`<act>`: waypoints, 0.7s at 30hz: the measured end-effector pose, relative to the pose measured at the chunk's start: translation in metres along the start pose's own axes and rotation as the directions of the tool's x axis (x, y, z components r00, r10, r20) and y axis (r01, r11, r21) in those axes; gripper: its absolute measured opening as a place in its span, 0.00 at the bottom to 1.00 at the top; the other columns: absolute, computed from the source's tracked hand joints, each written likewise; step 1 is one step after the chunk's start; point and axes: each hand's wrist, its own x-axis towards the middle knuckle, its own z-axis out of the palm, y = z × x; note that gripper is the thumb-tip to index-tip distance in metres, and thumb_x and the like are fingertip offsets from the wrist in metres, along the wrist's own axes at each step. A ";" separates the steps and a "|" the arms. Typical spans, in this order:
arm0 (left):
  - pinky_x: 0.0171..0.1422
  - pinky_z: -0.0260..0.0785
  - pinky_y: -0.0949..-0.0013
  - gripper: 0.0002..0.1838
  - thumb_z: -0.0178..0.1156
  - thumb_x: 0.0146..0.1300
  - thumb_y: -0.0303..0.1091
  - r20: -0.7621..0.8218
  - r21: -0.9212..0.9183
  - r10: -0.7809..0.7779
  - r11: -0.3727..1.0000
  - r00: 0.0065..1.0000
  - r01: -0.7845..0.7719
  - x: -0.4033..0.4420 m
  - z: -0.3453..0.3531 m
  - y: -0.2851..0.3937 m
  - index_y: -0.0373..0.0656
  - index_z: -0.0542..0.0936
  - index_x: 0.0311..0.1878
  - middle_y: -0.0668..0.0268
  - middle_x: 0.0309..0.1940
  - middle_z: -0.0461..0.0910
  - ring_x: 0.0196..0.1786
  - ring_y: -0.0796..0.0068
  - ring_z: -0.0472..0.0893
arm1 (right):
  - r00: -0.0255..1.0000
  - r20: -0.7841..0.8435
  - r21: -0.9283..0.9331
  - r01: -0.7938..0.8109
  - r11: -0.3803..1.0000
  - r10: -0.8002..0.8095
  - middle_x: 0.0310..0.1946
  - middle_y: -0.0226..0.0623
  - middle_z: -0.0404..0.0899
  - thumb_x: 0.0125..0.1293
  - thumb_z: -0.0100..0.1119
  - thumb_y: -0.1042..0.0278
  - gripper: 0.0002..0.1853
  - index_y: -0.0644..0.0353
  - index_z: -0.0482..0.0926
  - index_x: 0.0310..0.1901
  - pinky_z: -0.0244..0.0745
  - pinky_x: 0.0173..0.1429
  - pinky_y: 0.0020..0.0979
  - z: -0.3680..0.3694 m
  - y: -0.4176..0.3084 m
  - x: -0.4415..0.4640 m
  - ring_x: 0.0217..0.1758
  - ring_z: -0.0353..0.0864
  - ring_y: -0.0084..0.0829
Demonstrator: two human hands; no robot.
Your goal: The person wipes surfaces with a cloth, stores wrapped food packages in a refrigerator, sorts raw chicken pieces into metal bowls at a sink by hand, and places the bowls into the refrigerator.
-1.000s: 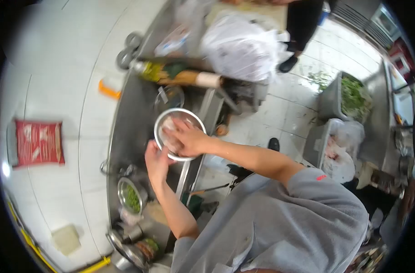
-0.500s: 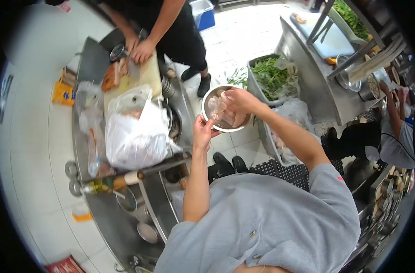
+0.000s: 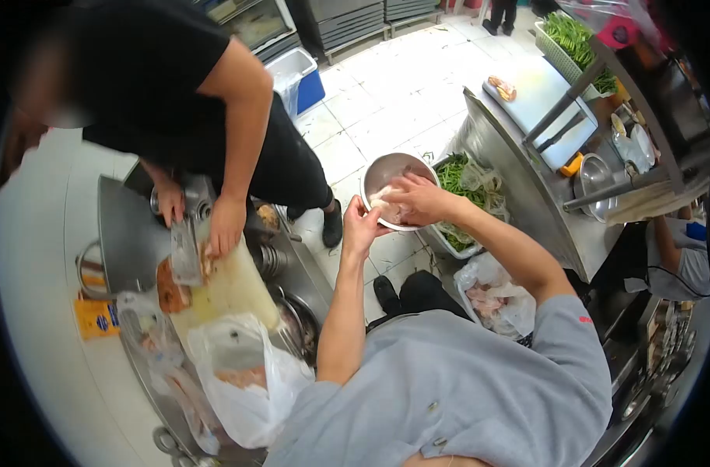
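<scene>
A round metal bowl (image 3: 376, 165) is held up in front of me, its opening tilted towards me. My left hand (image 3: 362, 226) grips its near left rim, thumb at the inside edge and fingers beneath. Pale raw meat (image 3: 394, 212) lies in the lower part of the bowl. My right hand (image 3: 417, 196) reaches inside from the right, its bent fingers closed over the meat and partly covering it. Below the bowl, to the right, stands a tub of green leafy vegetables (image 3: 464, 175).
On the left, a co-worker with a cleaver (image 3: 186, 253) cuts meat on a cutting board (image 3: 234, 288). A white plastic bag (image 3: 273, 381) with meat is nearer me. A bagged tub of raw meat (image 3: 491, 296) stands low right, beside a steel counter (image 3: 518, 194).
My view has shifted, and the bowl is tilted more towards me. The meat sits lower in it, with my right hand deeper inside. The co-worker's hands have moved apart, showing the cleaver.
</scene>
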 end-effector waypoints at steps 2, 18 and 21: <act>0.30 0.83 0.66 0.06 0.52 0.60 0.21 0.065 0.043 -0.005 0.999 0.998 0.002 0.042 0.008 0.008 0.41 0.65 0.36 0.65 0.33 0.74 0.30 0.75 0.81 | 0.954 0.162 0.002 -0.256 0.967 0.252 0.56 0.43 0.66 0.49 0.66 0.63 0.29 0.41 0.73 0.57 0.76 0.49 0.48 -0.014 0.018 0.020 0.49 0.74 0.57; 0.31 0.80 0.69 0.11 0.54 0.64 0.30 0.137 -0.179 -0.171 0.964 0.976 0.195 0.427 0.024 0.061 0.44 0.66 0.48 0.58 0.41 0.79 0.31 0.66 0.84 | 0.599 -0.058 0.542 -0.653 0.529 0.798 0.40 0.43 0.85 0.59 0.58 0.69 0.15 0.59 0.82 0.48 0.78 0.43 0.32 -0.100 0.372 0.173 0.35 0.84 0.32; 0.31 0.79 0.69 0.09 0.51 0.64 0.28 0.102 -0.156 -0.187 0.967 0.977 0.202 0.508 0.008 0.076 0.45 0.66 0.47 0.60 0.39 0.80 0.32 0.65 0.84 | 0.561 -0.072 0.370 -0.753 0.544 0.825 0.37 0.36 0.84 0.57 0.57 0.69 0.19 0.47 0.81 0.51 0.76 0.46 0.37 -0.116 0.414 0.193 0.40 0.82 0.38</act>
